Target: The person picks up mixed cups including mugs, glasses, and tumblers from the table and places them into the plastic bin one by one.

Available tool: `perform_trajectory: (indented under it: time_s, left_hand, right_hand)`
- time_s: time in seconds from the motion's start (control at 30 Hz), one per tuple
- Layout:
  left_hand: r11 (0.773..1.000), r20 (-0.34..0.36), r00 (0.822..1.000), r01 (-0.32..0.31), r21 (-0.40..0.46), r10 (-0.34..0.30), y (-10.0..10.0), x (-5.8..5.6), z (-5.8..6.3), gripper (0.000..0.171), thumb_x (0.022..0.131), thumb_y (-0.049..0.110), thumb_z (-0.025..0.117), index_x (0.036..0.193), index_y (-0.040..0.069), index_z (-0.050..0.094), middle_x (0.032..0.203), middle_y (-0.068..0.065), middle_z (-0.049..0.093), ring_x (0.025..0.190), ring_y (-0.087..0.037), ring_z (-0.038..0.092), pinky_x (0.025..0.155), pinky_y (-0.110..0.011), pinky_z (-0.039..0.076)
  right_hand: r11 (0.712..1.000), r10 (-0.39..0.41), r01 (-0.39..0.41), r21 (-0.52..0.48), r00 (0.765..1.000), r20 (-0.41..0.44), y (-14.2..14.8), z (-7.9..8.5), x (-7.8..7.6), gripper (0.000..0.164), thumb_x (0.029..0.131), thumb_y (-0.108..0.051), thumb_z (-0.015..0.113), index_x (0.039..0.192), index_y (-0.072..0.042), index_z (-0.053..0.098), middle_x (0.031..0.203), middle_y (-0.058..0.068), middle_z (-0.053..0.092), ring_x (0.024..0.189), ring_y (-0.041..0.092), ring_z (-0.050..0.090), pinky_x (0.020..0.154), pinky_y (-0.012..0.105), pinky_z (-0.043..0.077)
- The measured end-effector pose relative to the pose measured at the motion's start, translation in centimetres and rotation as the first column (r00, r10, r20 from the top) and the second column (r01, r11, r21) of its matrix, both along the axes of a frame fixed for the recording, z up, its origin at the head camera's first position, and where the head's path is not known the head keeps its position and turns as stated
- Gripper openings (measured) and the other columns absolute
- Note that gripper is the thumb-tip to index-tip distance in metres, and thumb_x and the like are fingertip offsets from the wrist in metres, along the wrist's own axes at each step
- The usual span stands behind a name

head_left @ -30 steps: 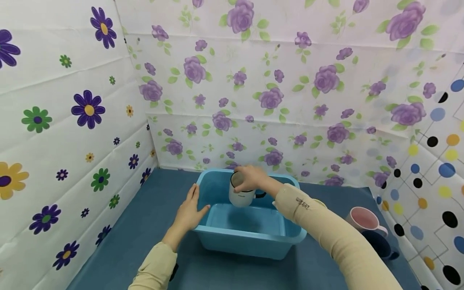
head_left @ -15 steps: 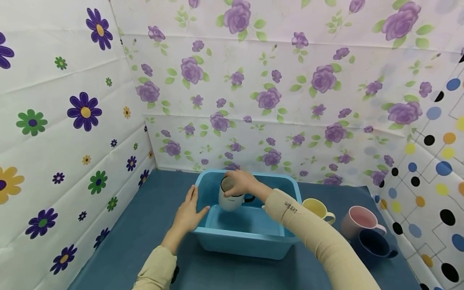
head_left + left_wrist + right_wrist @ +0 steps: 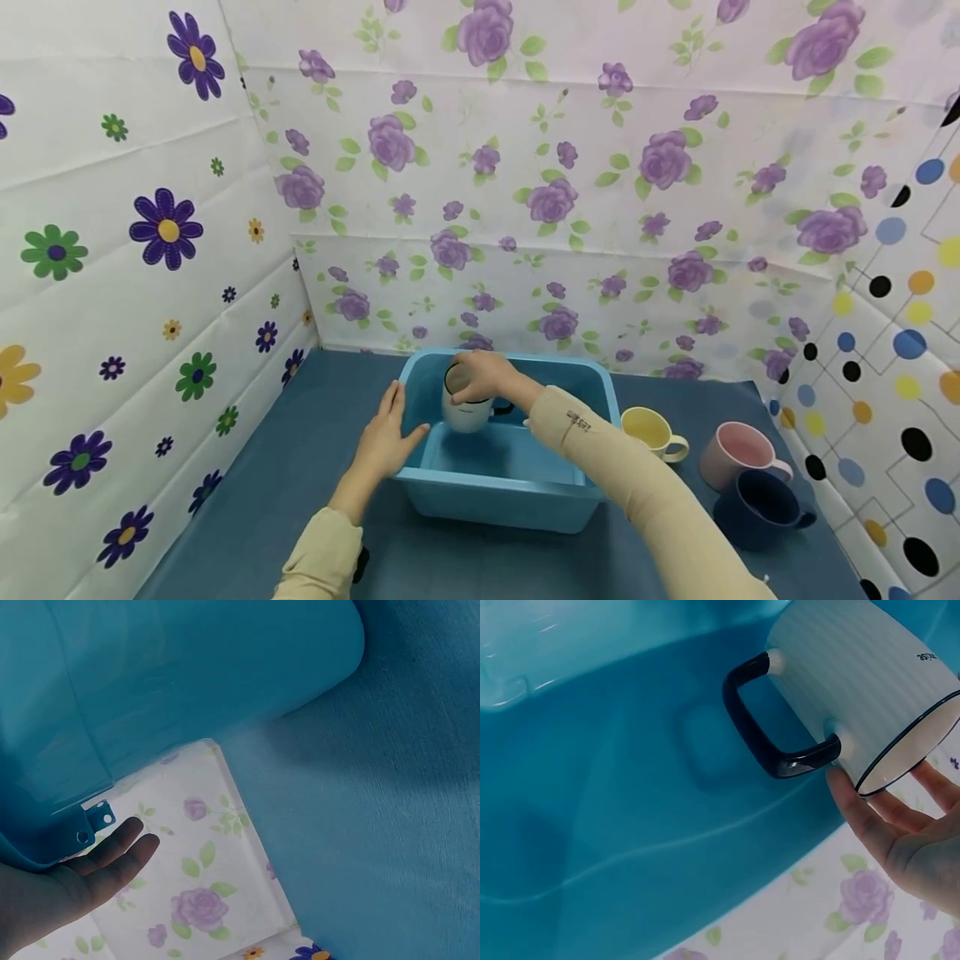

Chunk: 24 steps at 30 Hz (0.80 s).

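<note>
A white mug (image 3: pixel 467 417) with a black rim and black handle is inside the blue plastic basin (image 3: pixel 498 483), at its left part. My right hand (image 3: pixel 483 377) grips the mug by its rim from above. Up close in the right wrist view, the ribbed mug (image 3: pixel 859 671) shows its black handle pointing to the basin's inside, with the fingers (image 3: pixel 859 814) at the rim. My left hand (image 3: pixel 381 440) rests at the basin's left rim, its fingers straight and the thumb spread. Two extended fingers (image 3: pixel 124 859) show beside the basin wall in the left wrist view.
To the right of the basin stand a yellow mug (image 3: pixel 647 433), a pink mug (image 3: pixel 738 454) and a dark blue mug (image 3: pixel 757 512) on the blue-covered table (image 3: pixel 240 517). Flower-print sheets (image 3: pixel 450 167) wall the back and left; a dotted sheet (image 3: pixel 900 400) hangs at the right.
My right hand has moved left inside the basin with the white mug. The yellow mug, formerly mostly hidden by the right sleeve, now shows. My left hand stays at the rim.
</note>
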State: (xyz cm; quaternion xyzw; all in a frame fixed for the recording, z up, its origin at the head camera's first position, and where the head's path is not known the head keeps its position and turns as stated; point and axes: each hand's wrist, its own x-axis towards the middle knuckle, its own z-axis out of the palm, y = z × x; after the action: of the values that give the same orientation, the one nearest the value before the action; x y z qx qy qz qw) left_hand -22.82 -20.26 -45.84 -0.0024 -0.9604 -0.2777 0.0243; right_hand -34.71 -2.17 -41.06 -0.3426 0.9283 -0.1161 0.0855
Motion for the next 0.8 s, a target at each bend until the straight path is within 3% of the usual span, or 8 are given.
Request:
perform_trajectory:
  time_s: [0.43,0.8]
  left_hand:
    - [1.000,0.008,1.000,-0.007,-0.017,0.007,0.1,0.3,0.0,0.083,0.094,0.034,0.056,0.152,0.003,0.006,0.159,-0.016,0.004,0.129,-0.049,0.037,0.100,-0.062,0.035]
    - [1.000,-0.001,1.000,-0.002,-0.012,0.002,0.0,0.0,-0.1,0.083,0.094,0.038,0.055,0.152,0.003,0.006,0.159,-0.015,0.003,0.129,-0.050,0.036,0.099,-0.063,0.035]
  right_hand:
    - [0.992,0.025,-0.025,0.125,1.000,0.000,-2.9,-1.9,0.7,0.071,0.082,-0.046,0.069,0.141,-0.016,0.044,0.136,0.009,0.052,0.120,0.025,0.053,0.097,0.042,0.047]
    - [0.989,-0.025,0.030,0.145,0.999,-0.034,-4.2,-4.1,0.6,0.073,0.080,-0.048,0.070,0.141,-0.017,0.044,0.133,0.009,0.054,0.116,0.027,0.056,0.094,0.041,0.049]
